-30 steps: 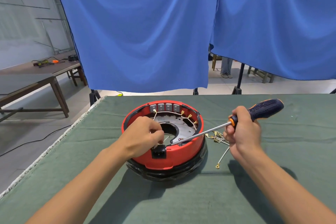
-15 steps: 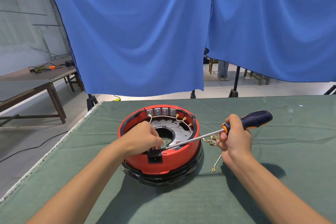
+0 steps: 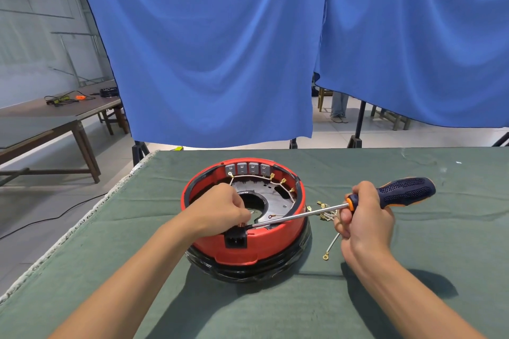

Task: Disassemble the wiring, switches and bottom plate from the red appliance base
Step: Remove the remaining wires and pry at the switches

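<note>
The red appliance base (image 3: 275, 245) sits upside down on the green table (image 3: 385, 297), with a dark metal bottom plate (image 3: 275, 198) inside. Several grey switches (image 3: 248, 168) line its far wall, joined by white wires with brass terminals (image 3: 282, 181). A black power socket (image 3: 235, 239) is set in the near wall. My left hand (image 3: 220, 210) reaches inside the base just behind the socket, fingers curled on something small I cannot make out. My right hand (image 3: 363, 217) grips a screwdriver (image 3: 405, 192) whose shaft tip rests at the socket's top.
Loose removed wires with brass terminals (image 3: 326, 215) lie on the table to the right of the base, under my right hand. Blue curtains (image 3: 220, 49) hang behind the table. A brown side table (image 3: 68, 113) with cables stands to the far left.
The screwdriver handle has dropped lower and its tip has slid left to the socket. My left hand stays inside the base by the socket.
</note>
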Action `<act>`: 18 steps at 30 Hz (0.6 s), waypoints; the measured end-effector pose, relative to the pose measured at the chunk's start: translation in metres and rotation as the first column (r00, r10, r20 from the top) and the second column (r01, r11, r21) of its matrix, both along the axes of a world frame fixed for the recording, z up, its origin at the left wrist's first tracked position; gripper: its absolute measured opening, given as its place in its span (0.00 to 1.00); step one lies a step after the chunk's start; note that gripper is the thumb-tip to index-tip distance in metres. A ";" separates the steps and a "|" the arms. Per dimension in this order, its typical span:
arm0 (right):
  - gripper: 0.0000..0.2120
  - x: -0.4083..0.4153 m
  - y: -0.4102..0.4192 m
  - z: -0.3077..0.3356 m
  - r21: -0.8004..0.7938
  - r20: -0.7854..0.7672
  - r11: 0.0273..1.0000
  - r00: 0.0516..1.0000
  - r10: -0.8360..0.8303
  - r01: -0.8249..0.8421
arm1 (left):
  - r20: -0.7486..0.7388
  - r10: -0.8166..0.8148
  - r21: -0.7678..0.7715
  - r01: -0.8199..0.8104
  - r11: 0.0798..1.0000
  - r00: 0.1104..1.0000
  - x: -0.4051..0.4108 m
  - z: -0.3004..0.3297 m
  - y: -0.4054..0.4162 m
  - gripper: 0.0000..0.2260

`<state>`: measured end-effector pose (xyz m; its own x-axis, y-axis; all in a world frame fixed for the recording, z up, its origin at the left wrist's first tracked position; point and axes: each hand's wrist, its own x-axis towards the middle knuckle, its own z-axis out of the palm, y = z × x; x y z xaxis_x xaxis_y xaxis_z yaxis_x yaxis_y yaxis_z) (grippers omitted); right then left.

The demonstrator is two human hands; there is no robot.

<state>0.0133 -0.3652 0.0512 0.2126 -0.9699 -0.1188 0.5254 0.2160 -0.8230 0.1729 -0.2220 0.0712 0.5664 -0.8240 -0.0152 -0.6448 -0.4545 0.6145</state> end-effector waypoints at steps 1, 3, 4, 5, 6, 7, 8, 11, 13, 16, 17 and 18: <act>0.10 -0.002 0.002 -0.001 -0.008 0.010 1.000 1.000 -0.009 0.009 | 0.001 0.002 -0.004 -0.002 1.000 1.000 0.000 0.000 0.000 0.15; 0.11 -0.005 0.006 -0.003 -0.020 0.029 1.000 0.999 -0.019 0.019 | 0.009 0.008 -0.010 -0.008 1.000 1.000 0.000 0.001 0.002 0.14; 0.11 -0.006 0.008 -0.004 -0.019 0.029 1.000 0.999 -0.015 0.015 | 0.015 0.017 -0.024 -0.017 1.000 1.000 -0.001 0.001 0.004 0.14; 0.11 -0.006 0.008 -0.004 -0.012 0.021 1.000 1.000 -0.004 0.005 | 0.028 0.035 -0.052 -0.033 0.998 0.999 -0.002 0.001 0.004 0.14; 0.11 -0.006 0.007 -0.005 -0.002 0.008 1.000 1.000 0.008 -0.008 | 0.059 0.066 -0.096 -0.060 0.994 0.996 -0.003 0.000 0.005 0.13; 0.11 -0.006 0.006 -0.005 0.008 -0.009 1.000 1.000 0.022 -0.022 | 0.109 0.108 -0.154 -0.091 0.984 0.988 -0.005 -0.001 0.007 0.12; 0.11 -0.006 0.004 -0.006 0.016 -0.028 0.999 0.999 0.035 -0.034 | 0.164 0.144 -0.215 -0.107 0.971 0.976 -0.007 -0.001 0.008 0.11; 0.11 -0.006 0.000 -0.006 0.018 -0.076 0.997 0.994 0.076 -0.075 | 0.242 0.070 -0.275 -0.001 0.961 0.968 -0.018 -0.001 0.016 0.09; 0.11 -0.008 -0.003 -0.005 -0.002 -0.100 0.994 0.989 0.108 -0.108 | 0.255 -0.044 -0.206 0.099 0.973 0.966 -0.028 -0.002 0.018 0.11; 0.13 -0.011 -0.007 0.000 -0.003 -0.206 0.980 0.959 0.194 -0.199 | 0.243 -0.080 -0.211 0.133 0.968 0.967 -0.033 -0.007 0.016 0.09; 0.15 -0.013 -0.009 0.001 0.005 -0.259 0.970 0.937 0.236 -0.243 | 0.210 -0.069 -0.222 0.117 0.968 0.975 -0.032 -0.007 0.016 0.08; 0.17 -0.017 -0.011 0.003 0.011 -0.321 0.955 0.903 0.285 -0.298 | 0.178 -0.065 -0.217 0.104 0.971 0.982 -0.031 -0.007 0.015 0.08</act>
<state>-0.0036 -0.3761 0.0542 0.4439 -0.8753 -0.1916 0.1556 0.2858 -0.9456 0.1421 -0.2069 0.0641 0.4732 -0.8403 0.2645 -0.7775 -0.2572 0.5739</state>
